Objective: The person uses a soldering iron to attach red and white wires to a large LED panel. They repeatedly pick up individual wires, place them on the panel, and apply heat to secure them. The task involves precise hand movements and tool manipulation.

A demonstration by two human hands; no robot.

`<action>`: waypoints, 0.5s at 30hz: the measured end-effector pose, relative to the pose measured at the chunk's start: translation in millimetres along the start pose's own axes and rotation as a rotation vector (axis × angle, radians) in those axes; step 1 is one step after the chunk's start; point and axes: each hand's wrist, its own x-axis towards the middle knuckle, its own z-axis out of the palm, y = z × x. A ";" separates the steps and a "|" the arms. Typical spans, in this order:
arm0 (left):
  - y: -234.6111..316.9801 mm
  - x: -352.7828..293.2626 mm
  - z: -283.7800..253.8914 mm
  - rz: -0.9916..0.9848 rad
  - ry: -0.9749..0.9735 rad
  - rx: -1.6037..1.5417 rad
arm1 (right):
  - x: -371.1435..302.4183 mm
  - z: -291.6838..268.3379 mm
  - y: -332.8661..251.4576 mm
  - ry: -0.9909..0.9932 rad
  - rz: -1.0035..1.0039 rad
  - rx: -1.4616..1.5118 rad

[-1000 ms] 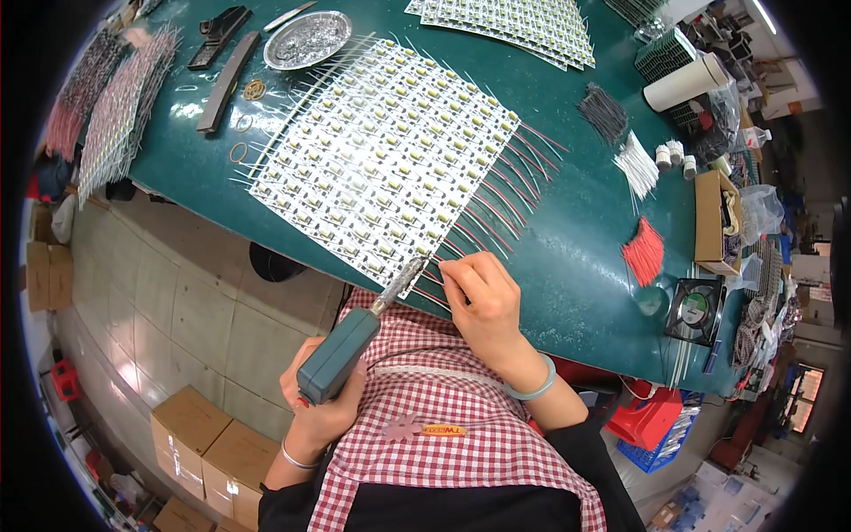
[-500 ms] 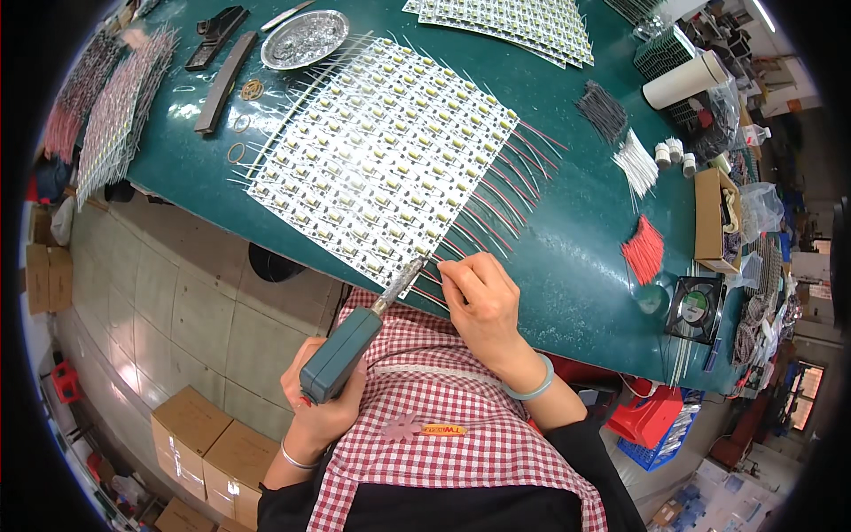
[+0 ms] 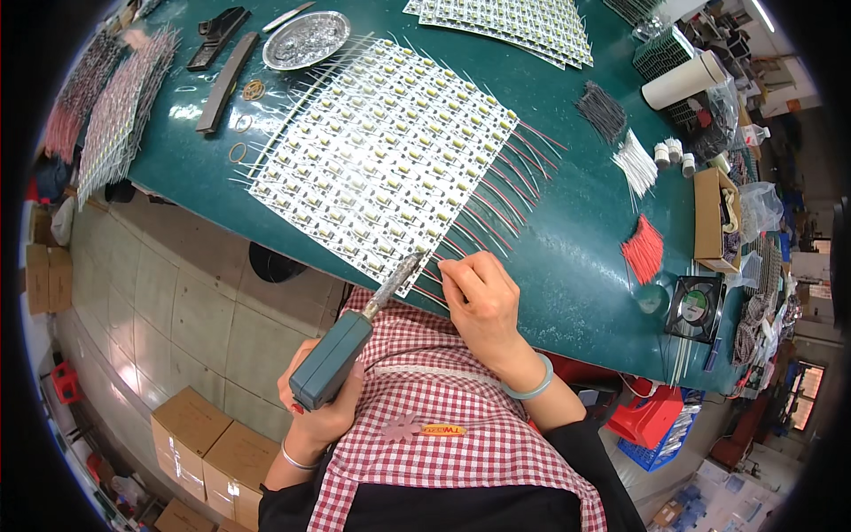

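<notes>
My left hand (image 3: 324,399) is closed around the dark green body of a soldering gun (image 3: 331,358). Its metal tip reaches the near right edge of a large white circuit board panel (image 3: 372,151), which carries rows of small yellow parts. Beside that tip, my right hand (image 3: 486,301) is pinched at the panel's edge, apparently on a thin wire whose end is mostly hidden by the fingers. Red and white wires (image 3: 505,208) stick out along the panel's right edge, and pale ones (image 3: 275,133) along its left.
Right of the panel lie bundles of black wires (image 3: 601,111), white wires (image 3: 636,164) and red wires (image 3: 643,250). A small fan (image 3: 694,309) and a cardboard box (image 3: 714,222) stand farther right. A metal dish (image 3: 306,40) sits at the back left, near more stacked panels (image 3: 505,27).
The soldering gun in my left hand has drawn back slightly to the left, its tip moving a little away from my right fingertips. My right hand stays in place.
</notes>
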 end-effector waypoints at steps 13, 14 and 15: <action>-4.5 -9.5 -3.7 -0.092 0.076 -0.093 | -4.0 -63.8 -17.5 -0.014 0.149 -0.078; -4.0 -9.7 -3.8 -0.098 0.084 -0.108 | -2.1 -68.7 -23.3 0.007 0.170 -0.064; -3.1 -9.0 -3.8 -0.100 0.089 -0.121 | 0.6 -70.0 -27.6 0.030 0.152 -0.035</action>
